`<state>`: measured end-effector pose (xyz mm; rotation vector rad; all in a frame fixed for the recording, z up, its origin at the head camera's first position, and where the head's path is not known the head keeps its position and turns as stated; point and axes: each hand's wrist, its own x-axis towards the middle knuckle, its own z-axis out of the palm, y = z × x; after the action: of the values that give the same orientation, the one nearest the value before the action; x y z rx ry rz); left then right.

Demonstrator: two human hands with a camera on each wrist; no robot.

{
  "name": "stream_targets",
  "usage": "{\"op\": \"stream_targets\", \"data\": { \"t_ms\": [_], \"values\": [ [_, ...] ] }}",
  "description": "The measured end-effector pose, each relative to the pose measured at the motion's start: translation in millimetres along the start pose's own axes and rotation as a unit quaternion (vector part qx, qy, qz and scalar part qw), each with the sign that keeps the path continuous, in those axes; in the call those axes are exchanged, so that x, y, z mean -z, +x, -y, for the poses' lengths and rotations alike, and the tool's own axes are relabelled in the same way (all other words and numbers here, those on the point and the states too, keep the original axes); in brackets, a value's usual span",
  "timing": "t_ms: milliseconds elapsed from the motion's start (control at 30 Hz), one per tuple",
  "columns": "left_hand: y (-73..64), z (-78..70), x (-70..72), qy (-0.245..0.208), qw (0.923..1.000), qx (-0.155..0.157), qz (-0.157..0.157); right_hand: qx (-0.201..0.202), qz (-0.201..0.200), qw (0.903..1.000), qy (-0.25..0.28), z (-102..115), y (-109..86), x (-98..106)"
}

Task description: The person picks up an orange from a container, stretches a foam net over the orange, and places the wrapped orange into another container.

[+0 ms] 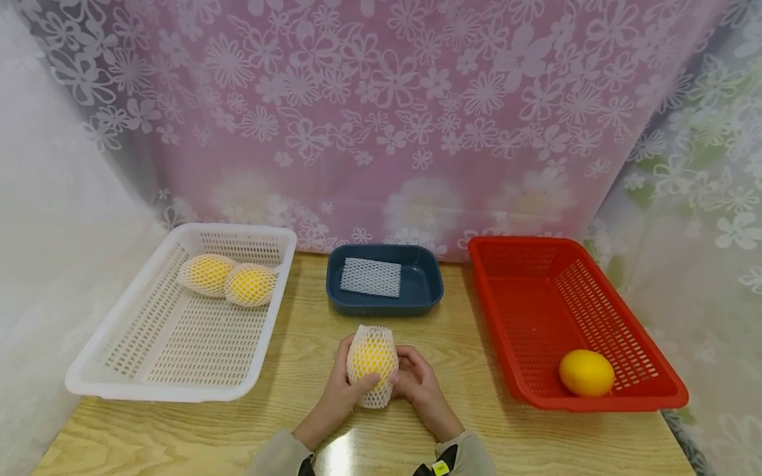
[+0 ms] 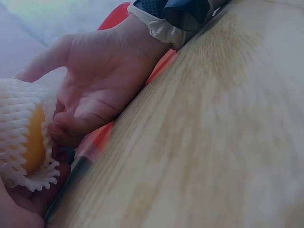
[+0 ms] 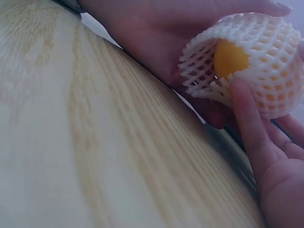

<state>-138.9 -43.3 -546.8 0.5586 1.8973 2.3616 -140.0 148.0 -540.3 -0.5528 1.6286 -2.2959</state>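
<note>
A yellow fruit in a white foam net is held above the table in front of the dark blue tray. My left hand grips it from the left, the thumb lying across its near side. On the other side, my right hand holds the lower part of the net with thumb and fingers. The right wrist view shows the right thumb at the net's open edge, where bare yellow fruit shows. In the left wrist view, the net partly hides the right fingertips.
A white basket at the left contains two netted yellow fruits. Behind the hands, the dark blue tray contains a flat white foam net. A bare yellow fruit lies in the red basket at the right.
</note>
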Motion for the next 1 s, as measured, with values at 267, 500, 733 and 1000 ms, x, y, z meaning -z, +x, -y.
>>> {"op": "stream_targets", "data": {
  "t_ms": [267, 500, 733, 1000],
  "values": [
    [-2.2, -1.8, -0.1, 0.035, 0.9993, 0.007, -0.008, -0.005, 0.000, 1.0000, -0.006, 2.0, -1.0, -0.8],
    [-1.6, -2.2, -0.1, 0.000, 0.9993, -0.003, -0.038, 0.007, -0.018, 0.9989, -0.042, 1.8, -1.7, -1.0],
    [-0.7, -3.0, 1.6, -0.012, 0.9989, 0.028, -0.036, 0.057, -0.050, 0.9958, -0.051, 0.7, -0.7, -1.5],
    [-0.2, -7.5, 1.4, 0.012, 0.9987, 0.040, -0.029, 0.065, -0.053, 0.9944, -0.063, 1.1, 1.0, -0.6]
  ]
}}
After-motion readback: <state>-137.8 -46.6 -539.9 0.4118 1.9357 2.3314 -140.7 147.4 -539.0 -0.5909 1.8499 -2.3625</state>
